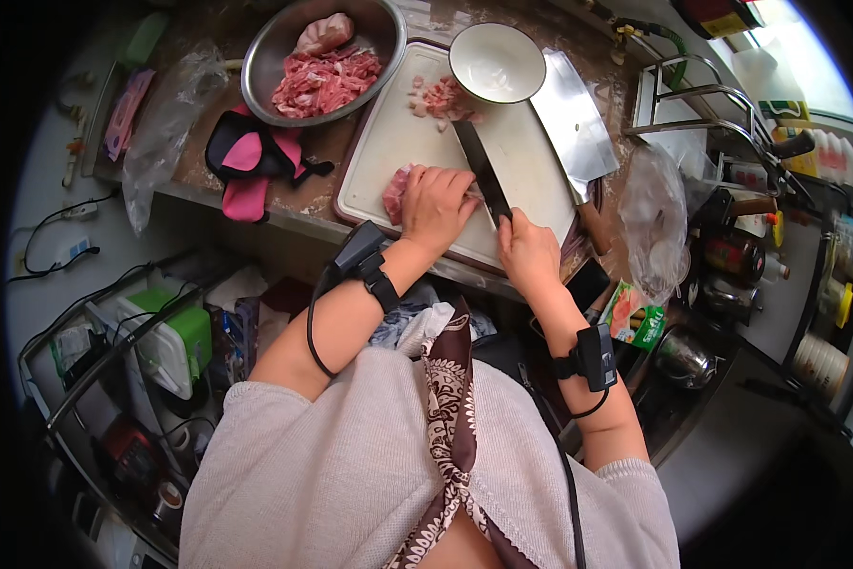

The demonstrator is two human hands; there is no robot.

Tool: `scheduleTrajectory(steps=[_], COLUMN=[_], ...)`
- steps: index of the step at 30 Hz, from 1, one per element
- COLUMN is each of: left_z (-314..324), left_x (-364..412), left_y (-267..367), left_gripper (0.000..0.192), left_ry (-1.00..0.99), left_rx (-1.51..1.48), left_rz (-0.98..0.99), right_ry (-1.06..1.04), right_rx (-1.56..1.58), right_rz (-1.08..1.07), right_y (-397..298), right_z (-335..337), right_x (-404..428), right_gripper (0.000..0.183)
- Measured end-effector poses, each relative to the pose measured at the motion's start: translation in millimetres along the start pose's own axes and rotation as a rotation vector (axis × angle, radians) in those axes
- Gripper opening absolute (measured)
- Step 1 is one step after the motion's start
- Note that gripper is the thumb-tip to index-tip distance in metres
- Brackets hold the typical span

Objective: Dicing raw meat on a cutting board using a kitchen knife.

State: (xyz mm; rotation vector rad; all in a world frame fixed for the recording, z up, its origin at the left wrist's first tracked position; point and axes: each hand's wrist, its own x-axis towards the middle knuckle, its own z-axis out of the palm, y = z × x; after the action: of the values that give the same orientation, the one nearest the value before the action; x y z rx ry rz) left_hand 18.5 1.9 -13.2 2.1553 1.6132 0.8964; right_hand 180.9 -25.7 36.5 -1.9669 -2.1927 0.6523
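Observation:
My left hand [437, 203] presses a piece of raw meat [396, 193] against a white cutting board [369, 160], covering most of it. In my right hand [530, 249] is the handle of a kitchen knife [485, 171] with a dark blade. Its blade stands close to the left fingertips, beside the meat's right end. Farther back on the board lies a small heap of diced meat [441, 98]. A white bowl [498, 62] sits at the board's far edge, right of that heap. Beyond the board's left corner, a steel basin [252, 78] holds cut meat strips and one larger pale piece.
A broad cleaver [576, 117] with a wooden handle lies along the board's right side. Left of the board is a pink and black cloth item [256, 160]. Plastic bags [167, 131] [651, 220] lie on both sides. A metal rack [711, 107] stands at right.

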Motion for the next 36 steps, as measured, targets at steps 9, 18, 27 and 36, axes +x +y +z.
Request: scheduleTrajectory(steps=[9,18,27,36], left_z=[-11.6,-2.2,1.0,0.7], left_x=[-5.8,-0.5,4.8,10.3], left_y=[-5.0,-7.4,-6.5,-10.6], left_gripper=[0.018,0.008,0.007,0.007], left_ry=[-0.059,-0.054,-0.038,0.008], left_rx=[0.020,0.006,0.045,0.122], left_rz=[0.029,-0.001,0.039,-0.049], right_ry=[-0.070,-0.077,0.046,-0.097], right_rx=[0.060,0.091,0.083,0.010], right_rz=[0.081,0.062,0.032,0.109], right_y=[-3.0,-4.7,-13.5,-4.8], right_z=[-16.7,-5.4,17.6,2.4], right_x=[-33.9,-18.3,16.7,-45.4], right_gripper=[0.021,0.023,0.022,0.020])
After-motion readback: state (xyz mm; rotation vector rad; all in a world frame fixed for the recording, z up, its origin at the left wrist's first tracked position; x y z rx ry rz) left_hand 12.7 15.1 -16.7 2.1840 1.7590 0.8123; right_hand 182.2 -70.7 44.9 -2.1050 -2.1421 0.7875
